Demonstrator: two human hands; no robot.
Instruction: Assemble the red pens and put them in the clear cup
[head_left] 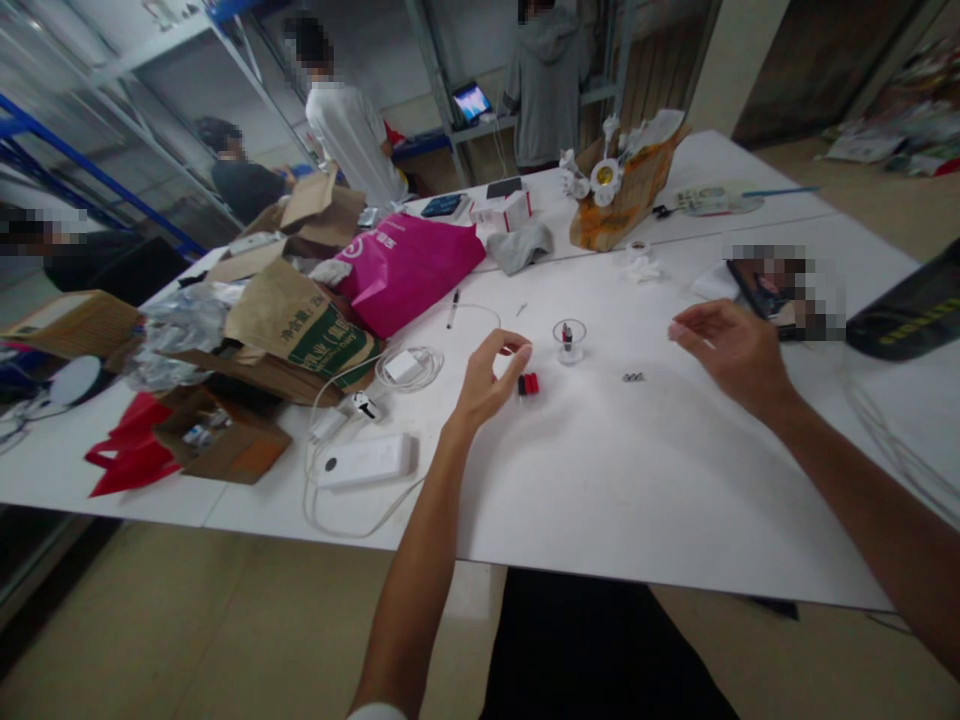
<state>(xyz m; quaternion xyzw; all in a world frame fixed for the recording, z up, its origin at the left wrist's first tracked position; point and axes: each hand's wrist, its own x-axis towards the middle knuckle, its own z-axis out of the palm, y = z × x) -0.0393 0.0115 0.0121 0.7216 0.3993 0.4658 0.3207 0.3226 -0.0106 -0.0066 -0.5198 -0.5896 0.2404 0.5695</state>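
My left hand (pixel 487 378) hovers over the white table with fingers loosely bent and nothing visible between them. Just beside its thumb lie small red and black pieces (pixel 529 384), side by side. A small clear cup (pixel 570 352) stands between my hands, with a few slim red and black items (pixel 567 338) upright inside. To the right of the cup is a little row of dark, metallic-looking pieces (pixel 634 377), too small to name. My right hand (pixel 739 355) is held above the table, fingers curved and thumb a little apart, with nothing seen in it.
A white power bank (pixel 367 461), a coiled white cable (pixel 409 368) and a cardboard box (pixel 221 440) are on the left. Behind them sits a magenta bag (pixel 409 265). A tablet-like device (pixel 776 290) lies beyond my right hand. Several people stand or sit farther back.
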